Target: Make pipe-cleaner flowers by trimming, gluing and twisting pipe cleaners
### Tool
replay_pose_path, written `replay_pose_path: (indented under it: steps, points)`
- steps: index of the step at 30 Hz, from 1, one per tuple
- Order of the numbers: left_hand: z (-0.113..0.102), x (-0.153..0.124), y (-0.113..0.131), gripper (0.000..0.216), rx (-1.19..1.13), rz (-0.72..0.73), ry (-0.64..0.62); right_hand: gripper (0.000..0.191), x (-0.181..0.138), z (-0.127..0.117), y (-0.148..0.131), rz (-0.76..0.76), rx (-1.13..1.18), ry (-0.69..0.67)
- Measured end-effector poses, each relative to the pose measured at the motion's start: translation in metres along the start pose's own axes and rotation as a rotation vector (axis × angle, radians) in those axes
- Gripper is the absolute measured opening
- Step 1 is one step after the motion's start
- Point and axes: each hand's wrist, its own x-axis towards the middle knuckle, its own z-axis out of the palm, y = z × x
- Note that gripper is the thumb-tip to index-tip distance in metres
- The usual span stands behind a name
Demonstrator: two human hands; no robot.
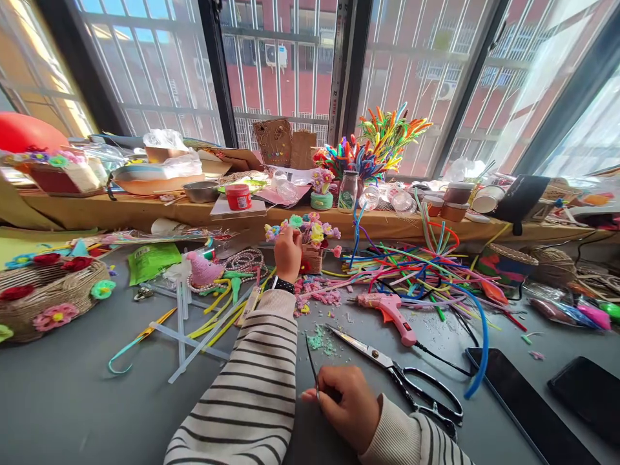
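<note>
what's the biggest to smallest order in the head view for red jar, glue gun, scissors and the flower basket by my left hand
1. Scissors, by overall span; being nearest the camera helps
2. Flower basket, flowers included
3. Glue gun
4. Red jar

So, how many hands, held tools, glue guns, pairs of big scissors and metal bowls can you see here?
Hands: 2, left hand and right hand
Held tools: 1, thin tool
Glue gun: 1
Big scissors: 1
Metal bowl: 1
Total: 6
</note>
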Motion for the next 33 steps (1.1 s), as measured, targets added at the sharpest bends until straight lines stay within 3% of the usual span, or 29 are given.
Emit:
replay_pose_path:
  steps: [5, 17, 26, 30, 33]
  points:
    - [0.009, -0.008, -0.002, 0.01, 0.093, -0.014, -0.109, 0.039, -0.001, 0.001, -0.002, -0.001, 0.025, -0.011]
    - [0.008, -0.009, -0.003, 0.011, 0.089, -0.023, -0.114, 0.036, 0.0, 0.0, -0.001, 0.012, 0.045, -0.019]
    - [-0.038, 0.0, 0.026, 0.013, -0.095, 0.136, -0.075, 0.028, 0.004, -0.007, 0.01, 0.123, 0.087, 0.062]
    - [-0.062, -0.025, 0.024, 0.015, -0.161, 0.131, -0.127, 0.02, 0.005, -0.009, 0.012, 0.153, 0.162, 0.073]
    - [-0.079, -0.049, 0.011, 0.015, -0.185, 0.022, -0.153, 0.018, 0.004, -0.012, 0.012, 0.169, 0.179, 0.075]
